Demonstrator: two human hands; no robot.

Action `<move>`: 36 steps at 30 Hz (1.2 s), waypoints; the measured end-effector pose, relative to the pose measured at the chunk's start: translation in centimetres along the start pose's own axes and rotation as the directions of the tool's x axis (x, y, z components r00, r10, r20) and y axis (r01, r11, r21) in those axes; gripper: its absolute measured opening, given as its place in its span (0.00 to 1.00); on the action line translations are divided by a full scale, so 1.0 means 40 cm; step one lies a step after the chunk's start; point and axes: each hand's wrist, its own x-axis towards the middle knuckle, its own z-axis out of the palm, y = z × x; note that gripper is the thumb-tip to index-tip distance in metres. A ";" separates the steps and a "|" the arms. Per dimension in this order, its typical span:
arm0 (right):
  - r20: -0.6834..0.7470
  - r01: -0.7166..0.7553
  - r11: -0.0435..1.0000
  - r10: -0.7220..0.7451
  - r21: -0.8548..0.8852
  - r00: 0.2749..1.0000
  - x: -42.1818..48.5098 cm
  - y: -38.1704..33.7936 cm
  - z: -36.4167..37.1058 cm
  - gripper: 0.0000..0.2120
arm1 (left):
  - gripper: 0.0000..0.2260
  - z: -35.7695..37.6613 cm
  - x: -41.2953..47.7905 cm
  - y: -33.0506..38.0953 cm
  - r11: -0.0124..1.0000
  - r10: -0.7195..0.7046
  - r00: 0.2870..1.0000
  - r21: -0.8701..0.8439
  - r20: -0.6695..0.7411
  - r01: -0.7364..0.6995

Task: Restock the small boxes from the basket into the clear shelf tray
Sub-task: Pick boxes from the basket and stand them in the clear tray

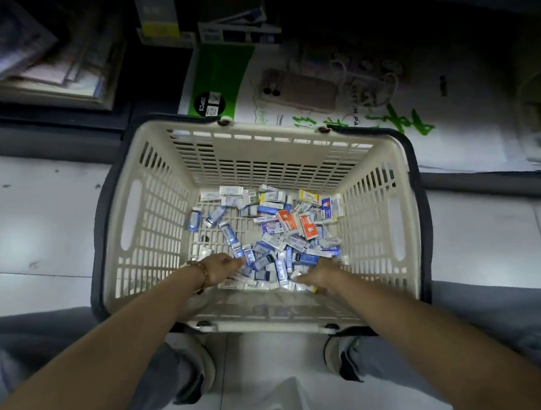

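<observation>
A cream plastic basket (155, 219) with dark handles stands on the floor between my feet. Its bottom holds a loose pile of small boxes (274, 233), mostly blue and white, a few orange. Both my arms reach down into it. My left hand (220, 267), with a bead bracelet at the wrist, rests on the near left of the pile and its fingertips touch a blue-and-white box (248, 254). My right hand (319, 273) lies on the near right of the pile with fingers among white boxes. Whether either hand grips a box is hidden. No clear shelf tray is in view.
Beyond the basket lies a white and green printed package (215, 80) with a pinkish phone (299, 90) on it. Stacked paper goods (55, 69) fill the dark low shelf at the upper left. Pale floor tiles (33, 221) lie on both sides.
</observation>
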 end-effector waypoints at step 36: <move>-0.415 0.442 0.717 -0.231 0.538 0.880 0.041 -0.088 -0.074 0.12 | 0.08 -0.040 0.053 0.081 0.520 -0.065 0.968 -0.836 -0.242 -0.174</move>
